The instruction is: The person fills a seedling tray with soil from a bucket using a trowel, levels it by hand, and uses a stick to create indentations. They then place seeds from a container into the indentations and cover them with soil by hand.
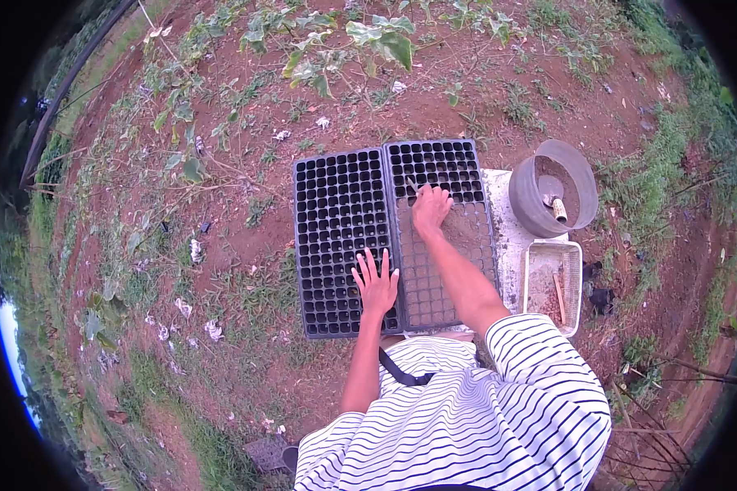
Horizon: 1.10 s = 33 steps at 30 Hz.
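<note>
Two black seedling trays lie side by side in front of me. In the left seedling tray [336, 213] the cells look dark and unfilled. Soil fills the near and middle cells of the right seedling tray [430, 278], while its far rows show dark cells. My left hand [377, 288] rests with fingers spread on the near right part of the left tray. Over the edge of the soil in the right tray, my right hand [431, 209] is closed, fingers bent down. A thin pale tip shows beside its fingers, too small to name.
To the right stands a round grey tub [540, 221] with soil and a small printed packet [558, 210] inside. Nearer me, a cream plastic basket [576, 286] holds a wooden stick [559, 299] and small reddish bits. Leafy plants [377, 37] grow beyond the trays.
</note>
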Tool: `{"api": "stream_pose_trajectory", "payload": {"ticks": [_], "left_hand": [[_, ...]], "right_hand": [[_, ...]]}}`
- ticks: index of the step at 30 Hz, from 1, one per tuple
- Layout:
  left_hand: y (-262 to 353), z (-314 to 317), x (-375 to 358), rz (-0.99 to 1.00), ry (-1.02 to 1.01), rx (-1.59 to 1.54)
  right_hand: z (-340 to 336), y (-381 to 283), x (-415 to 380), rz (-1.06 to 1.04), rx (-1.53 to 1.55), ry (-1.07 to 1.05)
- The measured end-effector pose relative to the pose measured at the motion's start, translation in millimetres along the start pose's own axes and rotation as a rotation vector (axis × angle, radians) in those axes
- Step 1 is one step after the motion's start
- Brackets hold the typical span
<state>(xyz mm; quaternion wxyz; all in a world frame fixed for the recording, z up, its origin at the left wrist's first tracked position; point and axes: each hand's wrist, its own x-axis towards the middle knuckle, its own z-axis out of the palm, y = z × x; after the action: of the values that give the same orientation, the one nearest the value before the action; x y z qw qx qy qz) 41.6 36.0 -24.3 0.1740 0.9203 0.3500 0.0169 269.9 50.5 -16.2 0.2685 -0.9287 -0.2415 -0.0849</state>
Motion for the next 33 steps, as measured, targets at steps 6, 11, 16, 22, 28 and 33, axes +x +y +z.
{"api": "stream_pose_trajectory", "payload": {"ticks": [6, 11, 16, 22, 28, 33], "left_hand": [[-1, 2, 1, 0.008, -0.011, -0.004], [-5, 7, 1, 0.045, 0.012, -0.002], [-6, 4, 2, 0.053, -0.04, 0.058], [-4, -5, 4, 0.032, -0.122, 0.029], [-2, -9, 3, 0.02, -0.119, 0.019], [1, -10, 4, -0.01, -0.128, 0.022]], "right_hand": [[-24, 7, -19, 0.157, 0.148, 0.073], [-82, 30, -116, -0.094, 0.1, 0.058], [-99, 49, -144, -0.024, 0.03, -0.054], [-142, 80, -124, 0.017, 0.265, 0.044], [-186, 204, -141, 0.5, -0.116, 0.402], [-209, 327, -205, 0.602, -0.21, -0.103]]}}
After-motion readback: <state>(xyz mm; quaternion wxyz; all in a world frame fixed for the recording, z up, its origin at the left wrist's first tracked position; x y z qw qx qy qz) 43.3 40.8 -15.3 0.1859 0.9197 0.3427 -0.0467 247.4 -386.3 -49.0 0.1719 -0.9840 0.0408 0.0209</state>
